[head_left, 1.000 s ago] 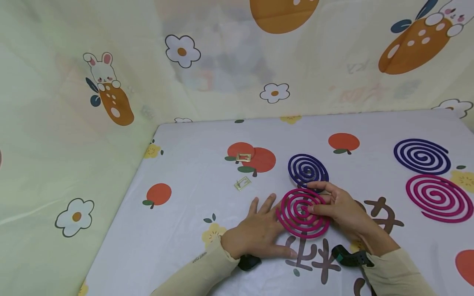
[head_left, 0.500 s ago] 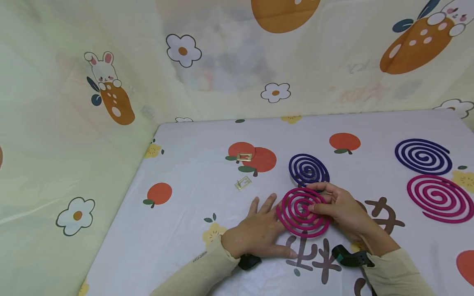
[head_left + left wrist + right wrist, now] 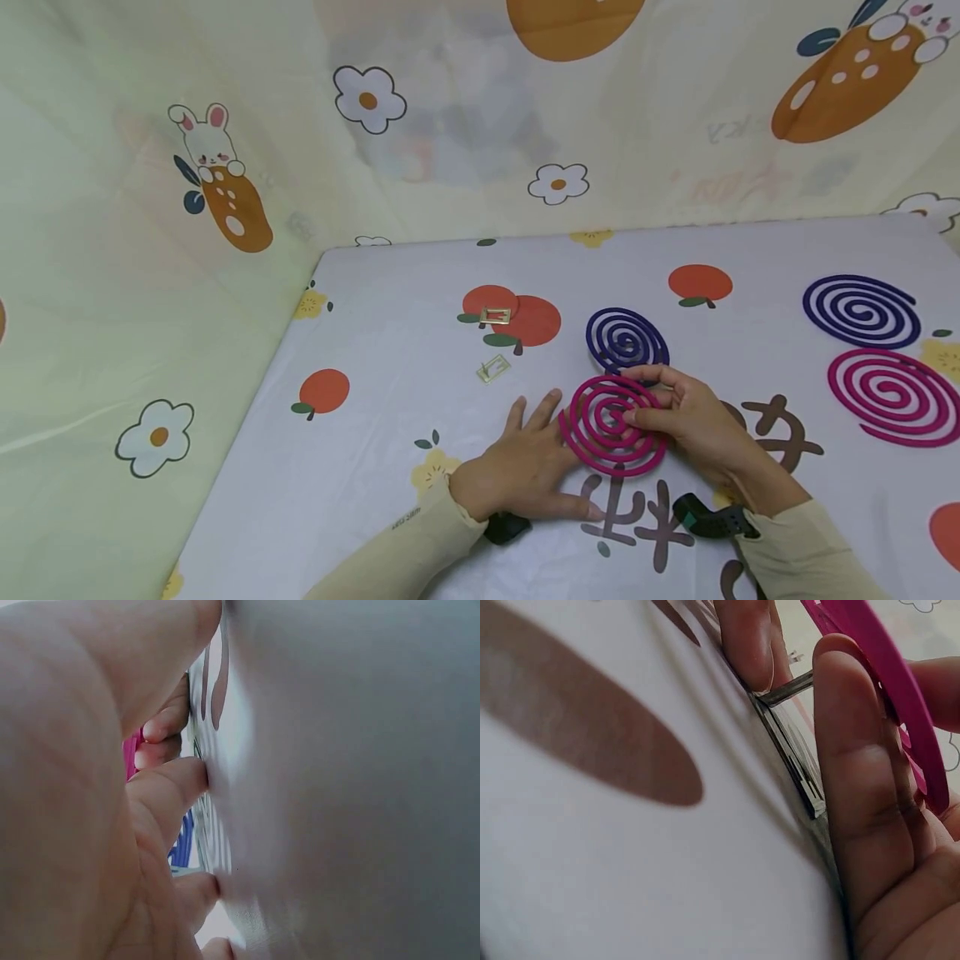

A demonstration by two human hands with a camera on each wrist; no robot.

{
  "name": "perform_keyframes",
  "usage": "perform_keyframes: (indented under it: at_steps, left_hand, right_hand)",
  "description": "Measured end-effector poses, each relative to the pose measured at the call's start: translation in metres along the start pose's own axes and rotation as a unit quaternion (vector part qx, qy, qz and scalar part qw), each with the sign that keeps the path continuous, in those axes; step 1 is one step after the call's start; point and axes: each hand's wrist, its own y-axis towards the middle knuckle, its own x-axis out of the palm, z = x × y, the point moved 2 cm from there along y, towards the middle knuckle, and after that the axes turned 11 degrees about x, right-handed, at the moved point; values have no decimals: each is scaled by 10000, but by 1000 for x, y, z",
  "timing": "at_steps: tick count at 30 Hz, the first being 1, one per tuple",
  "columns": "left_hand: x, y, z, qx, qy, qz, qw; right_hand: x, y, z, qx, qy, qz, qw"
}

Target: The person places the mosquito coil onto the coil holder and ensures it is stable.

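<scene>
My right hand [image 3: 693, 421] pinches a pink mosquito coil [image 3: 581, 442] near its centre, thumb on the near face and fingers behind. The coil [image 3: 900, 682] is raised off the table in the right wrist view. Beneath it there, a metal coil stand [image 3: 791, 757] lies flat with its prong up, and a left fingertip touches its base. My left hand [image 3: 517, 471] rests palm down, fingers spread, partly behind the pink coil. Just beyond, a dark blue mosquito coil [image 3: 611, 321] sits slightly raised; what supports it is mostly hidden.
Two brass-coloured coil stands [image 3: 495, 317] [image 3: 493, 368] lie left of the blue coil. At the right lie another blue coil [image 3: 862, 312] and another pink coil [image 3: 892, 396], close together. A printed cloth [image 3: 300, 475] covers the table, with patterned curtains [image 3: 450, 167] behind and at left.
</scene>
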Motion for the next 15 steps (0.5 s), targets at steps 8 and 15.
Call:
perform_keyframes:
  at_steps: [8,15]
  left_hand:
    - [-1,1,1,-78,-54,-63,9999]
    - [-1,1,1,-67,-68,-56,9999]
  right_hand:
    - [0,-1,-1,-41,15,64,10000]
    - [0,-1,0,-37,34,90,9999]
